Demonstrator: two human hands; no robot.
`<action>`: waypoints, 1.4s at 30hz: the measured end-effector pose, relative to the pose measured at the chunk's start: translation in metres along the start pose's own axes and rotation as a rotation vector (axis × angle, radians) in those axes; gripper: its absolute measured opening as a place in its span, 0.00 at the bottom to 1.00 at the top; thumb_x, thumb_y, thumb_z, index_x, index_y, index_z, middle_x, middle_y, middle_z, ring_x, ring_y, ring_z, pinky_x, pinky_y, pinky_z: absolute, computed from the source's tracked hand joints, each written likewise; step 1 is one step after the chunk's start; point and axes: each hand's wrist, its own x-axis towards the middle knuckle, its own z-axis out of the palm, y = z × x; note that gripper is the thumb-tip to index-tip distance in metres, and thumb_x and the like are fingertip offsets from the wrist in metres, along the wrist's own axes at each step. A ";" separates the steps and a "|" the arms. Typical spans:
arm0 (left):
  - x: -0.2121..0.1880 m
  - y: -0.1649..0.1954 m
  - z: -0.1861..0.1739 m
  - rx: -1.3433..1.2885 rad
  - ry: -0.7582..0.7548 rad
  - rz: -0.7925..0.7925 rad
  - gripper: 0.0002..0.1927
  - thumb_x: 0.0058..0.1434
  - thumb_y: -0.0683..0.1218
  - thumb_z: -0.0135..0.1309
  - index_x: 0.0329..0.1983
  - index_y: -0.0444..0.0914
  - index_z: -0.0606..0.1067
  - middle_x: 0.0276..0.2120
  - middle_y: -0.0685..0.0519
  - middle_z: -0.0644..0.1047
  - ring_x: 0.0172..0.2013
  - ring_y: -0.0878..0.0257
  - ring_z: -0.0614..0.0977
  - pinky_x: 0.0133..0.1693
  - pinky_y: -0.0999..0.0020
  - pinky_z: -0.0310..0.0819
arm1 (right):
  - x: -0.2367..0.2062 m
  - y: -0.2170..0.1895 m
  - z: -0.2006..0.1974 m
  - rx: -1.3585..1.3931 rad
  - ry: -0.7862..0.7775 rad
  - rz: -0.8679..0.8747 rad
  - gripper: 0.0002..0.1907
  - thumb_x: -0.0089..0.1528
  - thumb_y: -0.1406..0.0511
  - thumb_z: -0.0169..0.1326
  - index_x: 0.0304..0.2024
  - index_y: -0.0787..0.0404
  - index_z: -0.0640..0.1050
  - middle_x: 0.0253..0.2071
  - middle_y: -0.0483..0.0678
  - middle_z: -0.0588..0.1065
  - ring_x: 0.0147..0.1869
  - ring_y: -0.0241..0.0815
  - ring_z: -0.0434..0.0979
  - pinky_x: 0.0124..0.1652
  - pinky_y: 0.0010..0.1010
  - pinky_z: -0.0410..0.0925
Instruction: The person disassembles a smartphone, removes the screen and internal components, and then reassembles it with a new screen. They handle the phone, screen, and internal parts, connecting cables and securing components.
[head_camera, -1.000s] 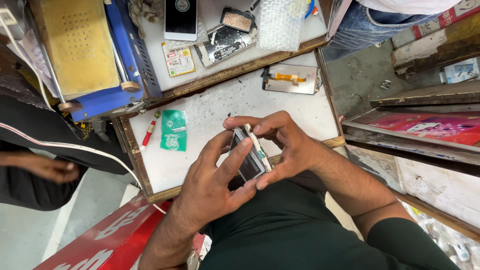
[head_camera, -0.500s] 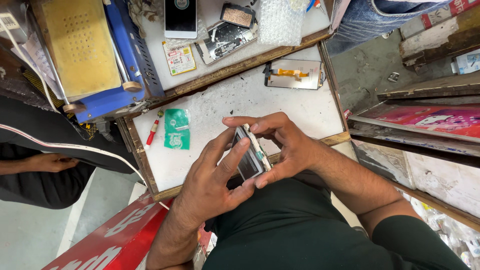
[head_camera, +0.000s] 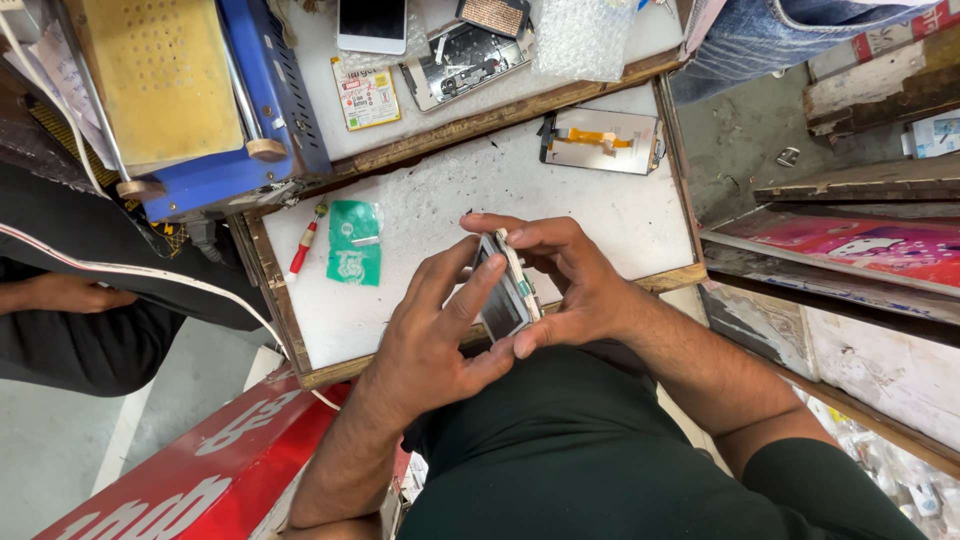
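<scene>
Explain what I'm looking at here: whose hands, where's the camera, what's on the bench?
The one picture comes from a camera worn on a person's head, looking straight down at their own lap and hands. There is no robot.

The left hand and right hand together hold a phone tilted on edge above a white worktop with a wooden frame. The left fingers press on its dark face; the right hand wraps its far side.

On the worktop lie a green packet, a small red-handled screwdriver, and a loose screen panel with an orange ribbon cable.

A second shelf behind carries a blue machine with a yellow pad, a white phone, an opened phone body and bubble wrap.

At the left edge, another person's hand and dark sleeve show.
</scene>
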 end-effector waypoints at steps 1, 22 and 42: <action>-0.001 -0.005 0.001 -0.019 0.013 0.009 0.50 0.55 0.49 0.70 0.77 0.47 0.55 0.66 0.37 0.66 0.62 0.43 0.75 0.60 0.51 0.78 | 0.001 0.000 -0.001 0.009 0.010 0.012 0.44 0.59 0.52 0.69 0.70 0.48 0.58 0.77 0.63 0.59 0.78 0.53 0.66 0.70 0.46 0.72; -0.018 -0.055 0.010 -0.426 -0.008 -0.004 0.53 0.54 0.44 0.69 0.79 0.43 0.53 0.67 0.38 0.69 0.65 0.47 0.77 0.66 0.53 0.77 | 0.024 -0.020 -0.004 -0.300 -0.019 -0.015 0.44 0.57 0.57 0.73 0.65 0.52 0.59 0.75 0.62 0.57 0.78 0.59 0.67 0.71 0.49 0.70; -0.009 -0.037 -0.005 -0.253 -0.032 0.080 0.50 0.50 0.44 0.72 0.74 0.44 0.60 0.65 0.41 0.71 0.64 0.45 0.76 0.64 0.52 0.74 | 0.018 -0.015 -0.008 -0.260 -0.095 -0.103 0.29 0.62 0.60 0.70 0.56 0.49 0.64 0.71 0.65 0.63 0.78 0.62 0.66 0.68 0.50 0.73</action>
